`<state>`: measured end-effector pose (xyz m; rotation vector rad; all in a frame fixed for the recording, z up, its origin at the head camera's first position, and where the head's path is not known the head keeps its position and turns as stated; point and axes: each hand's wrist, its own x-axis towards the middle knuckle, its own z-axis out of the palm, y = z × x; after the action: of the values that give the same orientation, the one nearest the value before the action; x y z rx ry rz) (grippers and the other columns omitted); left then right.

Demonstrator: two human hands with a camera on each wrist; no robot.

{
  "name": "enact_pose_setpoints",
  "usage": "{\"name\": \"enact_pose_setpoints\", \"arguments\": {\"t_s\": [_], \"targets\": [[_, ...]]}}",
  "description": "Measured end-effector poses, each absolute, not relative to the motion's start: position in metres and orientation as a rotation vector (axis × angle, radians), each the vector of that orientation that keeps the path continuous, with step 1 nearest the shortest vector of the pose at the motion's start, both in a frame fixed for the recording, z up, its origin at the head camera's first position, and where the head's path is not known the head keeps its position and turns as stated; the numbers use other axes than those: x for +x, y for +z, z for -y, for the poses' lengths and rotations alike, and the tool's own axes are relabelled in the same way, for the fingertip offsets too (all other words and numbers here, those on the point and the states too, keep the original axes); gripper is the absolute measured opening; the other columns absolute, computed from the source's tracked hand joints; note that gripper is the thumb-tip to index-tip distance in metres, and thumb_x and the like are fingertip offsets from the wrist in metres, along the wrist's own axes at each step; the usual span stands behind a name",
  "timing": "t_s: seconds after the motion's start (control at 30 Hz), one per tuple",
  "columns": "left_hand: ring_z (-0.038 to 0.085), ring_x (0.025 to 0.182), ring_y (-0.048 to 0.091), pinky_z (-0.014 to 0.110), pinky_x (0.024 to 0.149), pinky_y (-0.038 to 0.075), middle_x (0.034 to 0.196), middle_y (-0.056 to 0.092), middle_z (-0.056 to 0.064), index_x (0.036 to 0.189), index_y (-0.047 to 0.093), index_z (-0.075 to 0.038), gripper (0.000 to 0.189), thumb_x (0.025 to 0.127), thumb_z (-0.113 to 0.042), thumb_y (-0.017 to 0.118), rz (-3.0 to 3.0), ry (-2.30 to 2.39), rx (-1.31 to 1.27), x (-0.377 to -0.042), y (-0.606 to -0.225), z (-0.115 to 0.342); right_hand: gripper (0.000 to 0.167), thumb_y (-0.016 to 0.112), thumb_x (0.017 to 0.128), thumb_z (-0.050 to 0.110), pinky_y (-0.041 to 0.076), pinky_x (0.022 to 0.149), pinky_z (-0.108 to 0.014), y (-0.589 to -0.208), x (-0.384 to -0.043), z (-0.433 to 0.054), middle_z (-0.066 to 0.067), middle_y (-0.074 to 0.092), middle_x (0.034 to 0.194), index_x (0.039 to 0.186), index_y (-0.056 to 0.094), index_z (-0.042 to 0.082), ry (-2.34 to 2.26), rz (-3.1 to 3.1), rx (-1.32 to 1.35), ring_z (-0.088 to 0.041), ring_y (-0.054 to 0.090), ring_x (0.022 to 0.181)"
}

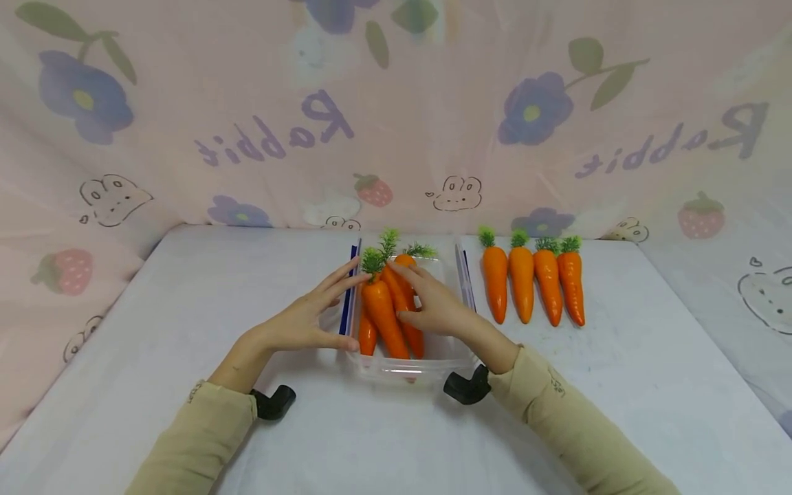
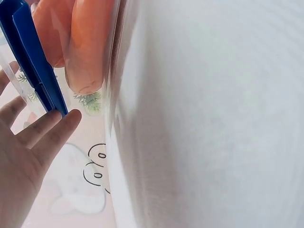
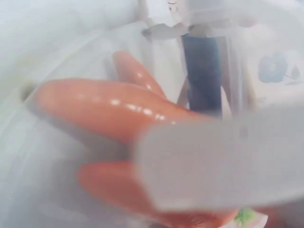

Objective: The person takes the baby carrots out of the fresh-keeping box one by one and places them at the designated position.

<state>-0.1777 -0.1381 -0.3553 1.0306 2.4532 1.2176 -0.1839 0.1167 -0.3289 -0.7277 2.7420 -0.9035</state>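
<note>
Both hands at a clear box of carrots

A clear plastic box stands near the middle of the white surface, with a blue latch along its left side and another strip of blue on its right. Inside lie carrots, glossy and orange, heaped across one another toward the left half of the box. Three feathery green tops show at the far end; overlap and the right hand make the bodies hard to count.

The left hand is at the left wall, fingers extended and spread, thumb apart from them and beside the near left corner. In the left wrist view, its fingertips meet the end of the blue latch.

The right hand reaches over the right side into the box, fingers and thumb against the carrots; whether it grips one or merely rests there cannot be told, and the right wrist view is blurred. The two hands are apart, with carrots between them.

To the right of the box, four more carrots lie side by side on the surface, green tops pointing away from the person. Behind everything hangs a pale pink cloth printed with flowers, strawberries and rabbits.
</note>
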Motion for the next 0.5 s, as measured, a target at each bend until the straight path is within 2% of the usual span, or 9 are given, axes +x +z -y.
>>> {"name": "enact_pose_setpoints", "arguments": {"t_s": [0.1, 0.23, 0.33, 0.5], "targets": [[0.031, 0.146, 0.018, 0.055, 0.108, 0.037, 0.162, -0.004, -0.006, 0.152, 0.026, -0.028, 0.095, 0.075, -0.045, 0.079, -2.453, 1.218, 1.026, -0.1775, -0.3542, 0.1385, 0.079, 0.068, 0.085, 0.012, 0.054, 0.090, -0.050, -0.3291, -0.1843, -0.1145, -0.024, 0.028, 0.153, 0.152, 0.028, 0.019, -0.844, -2.740, -0.701, -0.040, 0.055, 0.116], [0.031, 0.146, 0.018, 0.055, 0.108, 0.037, 0.163, -0.004, -0.006, 0.152, 0.026, -0.028, 0.095, 0.075, -0.042, 0.080, -2.451, 1.220, 1.011, -0.1765, -0.3535, 0.1389, 0.079, 0.068, 0.084, 0.011, 0.046, 0.098, -0.059, -0.3300, -0.1836, -0.1135, -0.023, 0.023, 0.155, 0.152, 0.029, 0.021, -0.801, -2.760, -0.674, -0.045, 0.044, 0.129], [0.031, 0.146, 0.018, 0.056, 0.108, 0.037, 0.162, -0.004, -0.008, 0.152, 0.026, -0.027, 0.095, 0.075, -0.041, 0.080, -2.448, 1.226, 1.012, -0.1761, -0.3535, 0.1387, 0.072, 0.065, 0.083, 0.010, 0.042, 0.101, -0.060, -0.3312, -0.1831, -0.1137, -0.024, 0.021, 0.156, 0.149, 0.036, 0.017, -0.808, -2.793, -0.702, -0.047, 0.039, 0.133], [0.032, 0.147, 0.016, 0.056, 0.107, 0.037, 0.162, -0.004, -0.007, 0.152, 0.027, -0.026, 0.095, 0.075, -0.042, 0.080, -2.451, 1.224, 1.020, -0.1765, -0.3534, 0.1374, 0.054, 0.060, 0.088, 0.012, 0.044, 0.101, -0.058, -0.3316, -0.1822, -0.1148, -0.022, 0.027, 0.154, 0.141, 0.050, 0.014, -0.867, -2.854, -0.735, -0.045, 0.042, 0.131]]}}
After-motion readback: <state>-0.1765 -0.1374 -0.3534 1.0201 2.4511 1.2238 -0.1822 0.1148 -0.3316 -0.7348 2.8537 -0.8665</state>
